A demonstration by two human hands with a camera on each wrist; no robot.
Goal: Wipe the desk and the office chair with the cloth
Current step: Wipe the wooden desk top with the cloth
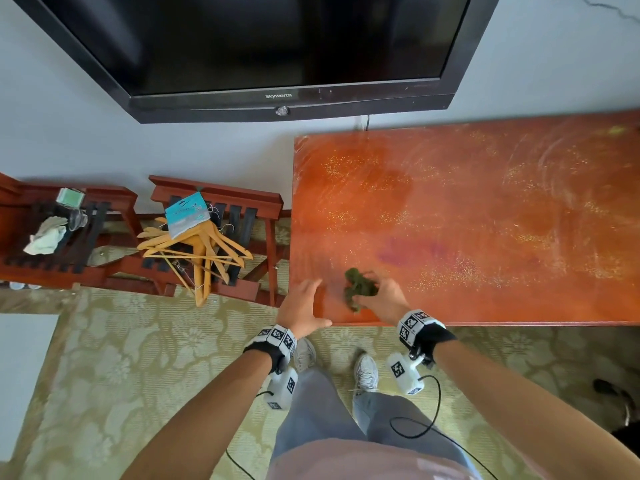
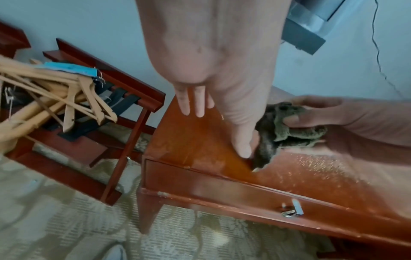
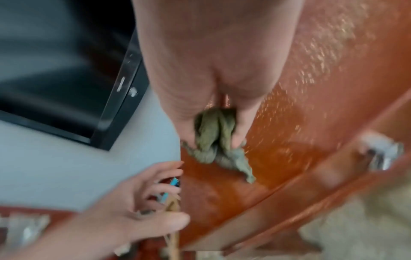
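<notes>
A crumpled dark green cloth [image 1: 358, 287] lies on the near left corner of the dusty reddish wooden desk [image 1: 485, 220]. My right hand [image 1: 384, 299] grips the cloth [image 3: 213, 139] from the right, thumb and fingers curled round it, and holds it against the desk top [image 3: 311, 105]. My left hand [image 1: 304, 306] hovers open at the desk's near left corner, fingers straight and spread, just left of the cloth [image 2: 286, 126]. In the left wrist view the left fingers [image 2: 200, 105] point down over the desk top [image 2: 195, 140]. No office chair shows in any view.
A black TV [image 1: 277, 46] hangs on the wall above. Left of the desk stand two red wooden luggage racks [image 1: 214, 237], one piled with wooden hangers [image 1: 197, 251], the other with a pale rag [image 1: 46, 237]. A drawer with a metal handle [image 2: 291, 211] fronts the desk. Patterned carpet [image 1: 138, 358] underfoot.
</notes>
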